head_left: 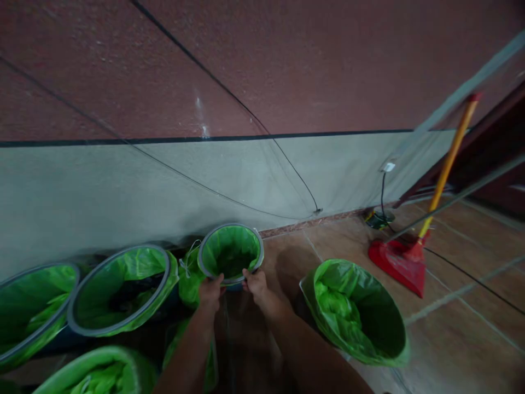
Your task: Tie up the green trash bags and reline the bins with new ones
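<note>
A small round trash bin [232,232] lined with a green bag stands against the wall, a grey ring around its rim. My left hand [210,293] grips the near left of that rim, thumb on top. On the near right, my right hand [255,283] pinches the same rim. Tucked left of the bin is a tied green plastic bag [189,279]. Another lined bin [123,290] with a grey ring sits further left, something dark inside it. To the right, a separate bin [356,312] has its green liner folded loosely over the edge.
More green-lined bins [39,306] stand at the far left, with one [106,372] at the bottom left. On the tiled floor at right are a red dustpan [404,262] with a yellow handle and a dark cable [471,279]. Thin wires [229,93] run along the wall.
</note>
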`<state>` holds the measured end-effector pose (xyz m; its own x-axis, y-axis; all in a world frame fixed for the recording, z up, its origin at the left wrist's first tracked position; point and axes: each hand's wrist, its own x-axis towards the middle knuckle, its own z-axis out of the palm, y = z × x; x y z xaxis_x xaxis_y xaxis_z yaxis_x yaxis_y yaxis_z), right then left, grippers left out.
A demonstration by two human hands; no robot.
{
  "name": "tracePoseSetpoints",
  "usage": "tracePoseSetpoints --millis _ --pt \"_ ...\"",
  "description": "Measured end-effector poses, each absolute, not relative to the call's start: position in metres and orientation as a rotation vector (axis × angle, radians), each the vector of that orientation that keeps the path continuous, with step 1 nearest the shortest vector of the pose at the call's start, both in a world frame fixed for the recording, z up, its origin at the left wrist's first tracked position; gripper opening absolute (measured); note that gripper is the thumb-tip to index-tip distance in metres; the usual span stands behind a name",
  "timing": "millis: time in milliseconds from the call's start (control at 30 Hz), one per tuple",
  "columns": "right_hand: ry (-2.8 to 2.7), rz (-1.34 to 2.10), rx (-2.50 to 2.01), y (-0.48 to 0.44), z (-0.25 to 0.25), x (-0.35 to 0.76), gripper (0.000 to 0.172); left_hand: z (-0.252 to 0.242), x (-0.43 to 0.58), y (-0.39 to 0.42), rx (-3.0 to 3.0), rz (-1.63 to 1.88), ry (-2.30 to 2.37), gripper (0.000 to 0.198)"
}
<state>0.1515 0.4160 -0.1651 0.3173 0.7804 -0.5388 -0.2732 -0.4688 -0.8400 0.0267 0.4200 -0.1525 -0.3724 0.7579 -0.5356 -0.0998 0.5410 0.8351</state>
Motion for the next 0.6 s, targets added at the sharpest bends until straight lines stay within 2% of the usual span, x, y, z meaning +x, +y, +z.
tracePoseSetpoints --millis 133,300,467,600 --pt "-0.506 1.399 -1.616 0.417 -0.164 0.147 0.027 -0.159 0.019 0.419 0.447 1.068 1.711 0.011" --pt "-0.557 1.398 -1.628 0.402 -0.168 0.165 0.021 -0.162 0.025 0.411 0.385 1.093 1.703 0.012" --pt "-0.353 1.471 -1.584 0.360 -0.173 0.187 0.036 -0.156 0.026 0.408 0.347 1.069 1.699 0.015" --pt "-0.141 1.438 -1.529 0.285 -0.187 0.218 0.053 -0.147 0.020 0.397 0.331 0.984 1.700 0.015"
